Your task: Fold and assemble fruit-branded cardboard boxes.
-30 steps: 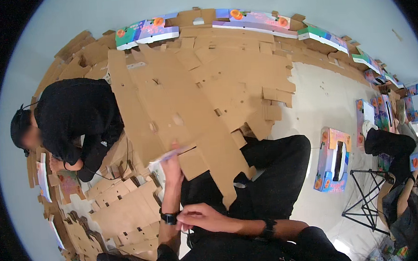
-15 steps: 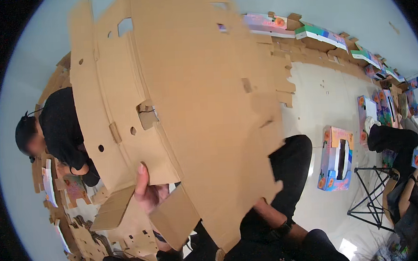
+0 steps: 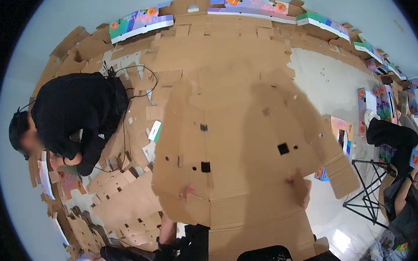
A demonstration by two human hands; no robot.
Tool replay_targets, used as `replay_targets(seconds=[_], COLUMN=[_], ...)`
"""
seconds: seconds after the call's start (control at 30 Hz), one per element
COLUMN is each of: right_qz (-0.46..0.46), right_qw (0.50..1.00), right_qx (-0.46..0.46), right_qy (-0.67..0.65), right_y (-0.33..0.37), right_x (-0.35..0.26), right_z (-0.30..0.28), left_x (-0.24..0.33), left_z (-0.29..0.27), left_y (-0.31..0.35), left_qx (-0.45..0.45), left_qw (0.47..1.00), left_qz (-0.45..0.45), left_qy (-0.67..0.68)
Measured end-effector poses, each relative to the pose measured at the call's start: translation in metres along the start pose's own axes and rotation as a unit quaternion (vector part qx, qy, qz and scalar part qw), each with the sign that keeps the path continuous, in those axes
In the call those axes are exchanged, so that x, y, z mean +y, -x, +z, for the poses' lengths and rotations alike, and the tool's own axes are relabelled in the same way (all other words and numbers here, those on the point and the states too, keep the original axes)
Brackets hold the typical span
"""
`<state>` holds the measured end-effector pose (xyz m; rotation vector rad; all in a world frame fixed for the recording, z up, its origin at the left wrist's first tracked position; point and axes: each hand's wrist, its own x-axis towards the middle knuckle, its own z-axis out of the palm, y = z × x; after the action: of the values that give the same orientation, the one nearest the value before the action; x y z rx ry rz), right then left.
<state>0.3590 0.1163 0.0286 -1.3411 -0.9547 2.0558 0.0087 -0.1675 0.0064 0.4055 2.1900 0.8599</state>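
Note:
A large brown cardboard box blank (image 3: 238, 152) spreads out in front of me, with folded creases, dark square cutouts and small round holes. My left hand (image 3: 186, 193) grips its left side; blurred fingers show at the board, while the rest of the hand is behind it. At the right side, my right hand (image 3: 308, 195) is closed on the board's edge, with part of it hidden by the cardboard. A side flap (image 3: 342, 175) sticks out beyond that hand. The blank's near end reaches down over my lap.
On the left, a person in black (image 3: 75, 109) bends over cardboard. More flat cardboard (image 3: 127, 201) lies on the floor at left. Colourful printed boxes (image 3: 142, 25) line the far wall. A black folding stool frame (image 3: 368, 193) stands at right, near another person's leg (image 3: 391, 140).
The cardboard blank has turned and come down from a raised, slanted position, uncovering the far wall and the person at left. My left hand, clearly visible before, is now mostly behind it.

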Motion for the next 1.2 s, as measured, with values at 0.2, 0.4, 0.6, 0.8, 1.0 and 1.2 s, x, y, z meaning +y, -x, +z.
replay_targets(seconds=[0.2,0.4,0.6,0.8,1.0,1.2], right_qz=[0.063,-0.17,0.027,-0.156,-0.189,-0.191], right_qw=[0.983,0.94,0.993,0.939,0.872,0.85], right_qx=[0.109,0.079,0.104,0.035,0.025,-0.006], right_qy=[0.132,0.285,0.039,0.304,0.45,0.491], right_y=[0.006,0.028,0.03,0.041,0.035,0.035], right_x=[0.04,0.033,0.008,0.013,0.016,0.014], right_z=[-0.012,0.021,0.045,0.054,0.046,0.041], left_x=[0.058,0.113,0.128,0.131,0.137,0.139], left_z=[0.0,-0.038,-0.042,-0.028,-0.008,0.0], left_y=[0.015,-0.013,-0.026,-0.016,-0.008,-0.01], left_qx=[-0.052,0.047,0.039,0.015,0.056,0.024], left_qw=[0.997,0.954,0.927,0.921,0.925,0.913], left_qz=[0.052,0.293,0.369,0.389,0.376,0.405], left_qy=[-0.024,0.044,0.054,0.027,-0.023,0.042])
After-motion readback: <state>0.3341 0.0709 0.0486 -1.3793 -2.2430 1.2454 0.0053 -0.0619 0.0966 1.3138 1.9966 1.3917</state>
